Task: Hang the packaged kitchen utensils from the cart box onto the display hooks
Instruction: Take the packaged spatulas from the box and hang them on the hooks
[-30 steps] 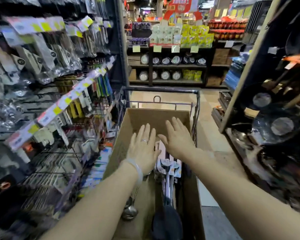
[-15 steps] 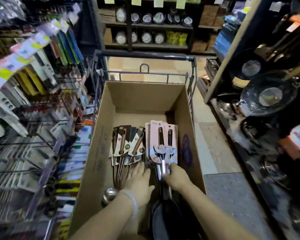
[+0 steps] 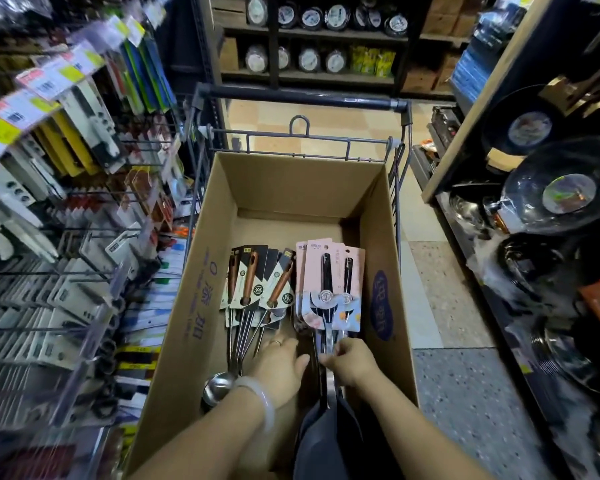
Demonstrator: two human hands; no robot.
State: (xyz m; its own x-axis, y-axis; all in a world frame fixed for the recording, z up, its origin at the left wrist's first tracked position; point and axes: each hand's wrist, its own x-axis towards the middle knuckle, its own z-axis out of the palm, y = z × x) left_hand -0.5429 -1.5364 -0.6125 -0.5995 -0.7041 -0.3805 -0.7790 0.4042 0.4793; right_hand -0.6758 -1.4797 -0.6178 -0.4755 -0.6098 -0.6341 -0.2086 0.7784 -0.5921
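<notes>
Inside box [image 3: 291, 188]: right hand [image 3: 352, 362] pinches pink-carded utensils [image 3: 329, 289] (steel shafts); left hand [image 3: 279, 367] open, flat beside

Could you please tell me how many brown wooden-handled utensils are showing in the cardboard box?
3: left brown wooden handle, middle handle, right handle, fanned at the cardboard box left side. More may be hidden underneath.
</notes>
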